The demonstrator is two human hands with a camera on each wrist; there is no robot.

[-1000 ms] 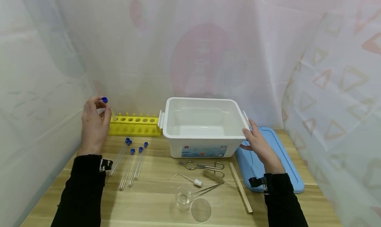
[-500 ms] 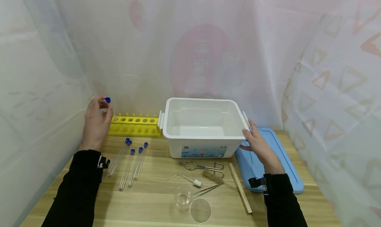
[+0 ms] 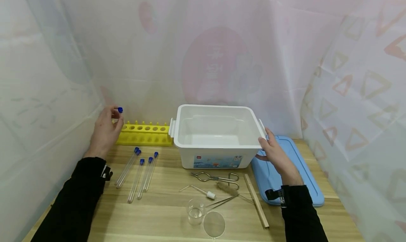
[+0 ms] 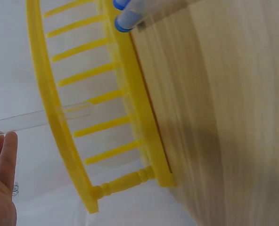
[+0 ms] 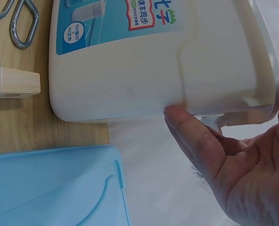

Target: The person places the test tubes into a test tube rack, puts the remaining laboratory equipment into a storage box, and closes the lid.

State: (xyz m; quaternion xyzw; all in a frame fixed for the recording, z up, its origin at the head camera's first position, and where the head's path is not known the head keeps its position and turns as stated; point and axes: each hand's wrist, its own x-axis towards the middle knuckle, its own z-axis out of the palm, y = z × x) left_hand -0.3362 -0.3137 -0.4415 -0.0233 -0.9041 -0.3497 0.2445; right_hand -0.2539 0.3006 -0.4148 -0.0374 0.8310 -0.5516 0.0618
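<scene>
My left hand [image 3: 106,131] pinches a clear test tube [image 4: 26,121] near its top; its blue cap [image 3: 120,110] shows above the fingers. In the left wrist view the tube passes through the top bar of the yellow test tube rack [image 3: 144,139], and its rounded end sits between the two bars, short of the lower one. My right hand [image 3: 277,155] grips the right end of the white plastic box [image 3: 222,151], thumb at the rim and fingers against the end wall. Several capped test tubes [image 3: 135,182] lie on the table in front of the rack.
A blue lid [image 3: 309,185] lies right of the box. In front are metal tongs [image 3: 206,178], a bent tube with a white stopper [image 3: 210,195], a brush [image 3: 226,189], a wooden stick-like clamp [image 3: 256,201], a glass beaker [image 3: 195,217] and a clear round disc [image 3: 214,224].
My left hand has moved slightly to the right with the test tube, whose blue cap is now a little farther right and lower. The right hand and box have stayed still.
</scene>
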